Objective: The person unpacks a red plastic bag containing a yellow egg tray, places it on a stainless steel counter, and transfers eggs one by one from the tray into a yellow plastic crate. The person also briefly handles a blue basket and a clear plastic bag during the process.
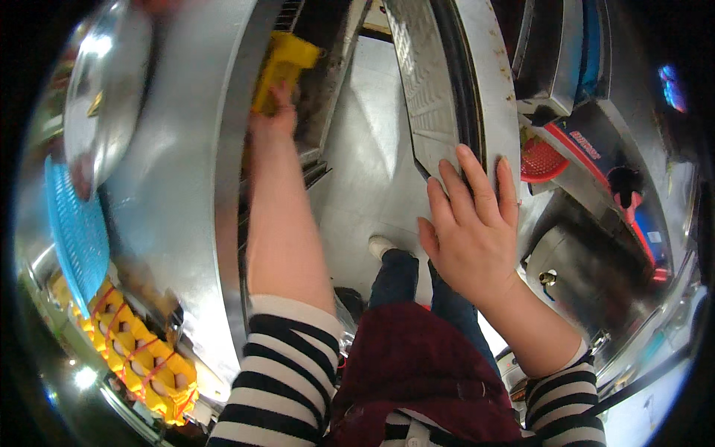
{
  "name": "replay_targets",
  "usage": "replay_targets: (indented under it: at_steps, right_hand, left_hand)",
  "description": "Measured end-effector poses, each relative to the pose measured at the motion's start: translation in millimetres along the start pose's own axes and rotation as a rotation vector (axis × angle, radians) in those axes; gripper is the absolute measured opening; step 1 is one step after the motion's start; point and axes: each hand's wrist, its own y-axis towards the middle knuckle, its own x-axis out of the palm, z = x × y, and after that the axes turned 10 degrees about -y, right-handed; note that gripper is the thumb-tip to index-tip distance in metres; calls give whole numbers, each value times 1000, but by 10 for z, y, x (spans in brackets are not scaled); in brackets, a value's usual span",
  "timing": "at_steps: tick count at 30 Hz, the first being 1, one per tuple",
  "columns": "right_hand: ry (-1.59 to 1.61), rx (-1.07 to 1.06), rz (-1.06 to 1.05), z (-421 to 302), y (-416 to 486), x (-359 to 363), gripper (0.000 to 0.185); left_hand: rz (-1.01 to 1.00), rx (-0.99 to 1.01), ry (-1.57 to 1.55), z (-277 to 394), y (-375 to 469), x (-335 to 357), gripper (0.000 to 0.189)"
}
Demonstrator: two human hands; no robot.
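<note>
My left hand (279,109) reaches under the edge of a stainless steel counter, into an open compartment at the upper centre. Its fingers are at a yellow container (285,61); whether they grip it cannot be told, as blur and the container hide part of them. My right hand (475,218) lies with spread fingers on the top edge of an open metal door (433,72) with a black gasket, its palm facing down.
The steel counter (167,139) holds a blue plastic basket (84,223) and a yellow egg tray (139,357) with eggs. A red basket (542,161) and a steel sink basin (586,268) are at the right. Pale floor (357,207) shows between counter and door.
</note>
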Motion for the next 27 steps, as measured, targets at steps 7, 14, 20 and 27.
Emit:
replay_targets:
  at_steps: [7,14,20,27]
  right_hand:
    - [182,-5,75,71,-70,-120,44]
    - [264,285,17,273,-716,-257,85]
    - [937,776,-301,744,-716,-54,70]
    - [968,838,-545,279,-23,-107,84]
  left_hand:
    - [-102,-277,242,-495,-1624,-759,50]
    - [165,-193,473,-405,-2813,-1421,43]
    - [264,-351,473,-95,-3805,-1888,38]
    - [326,-233,294,102,-5167,-2440,39]
